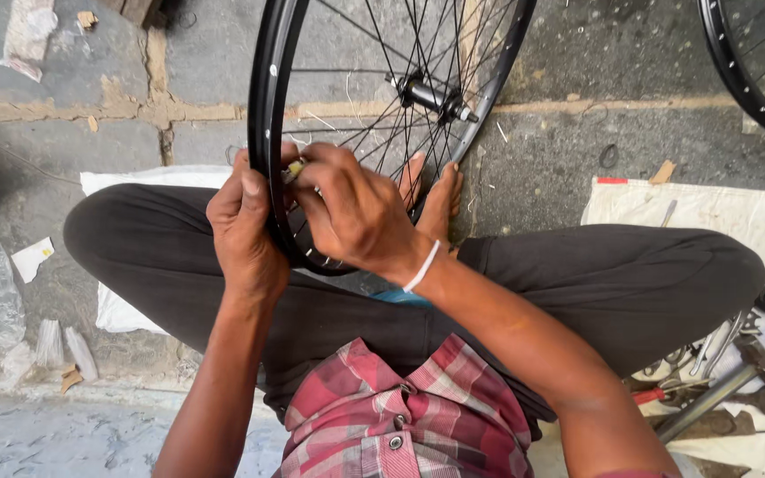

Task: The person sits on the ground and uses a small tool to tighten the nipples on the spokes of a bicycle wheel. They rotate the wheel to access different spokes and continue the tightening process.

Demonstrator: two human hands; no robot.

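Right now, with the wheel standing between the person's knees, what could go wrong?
1. The bicycle wheel stands on edge, steadied only by the left hand and right hand; it could tip if the grip slips.
2. The fingers work at the rim among thin spokes, so they might get pinched.
3. The bare feet lie just under the wheel and could be hit if it drops.

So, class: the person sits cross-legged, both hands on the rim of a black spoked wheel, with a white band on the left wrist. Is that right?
Not quite. The head view shows the white band on the right wrist, not the left. The rest holds: cross-legged, left hand and right hand on the wheel rim.
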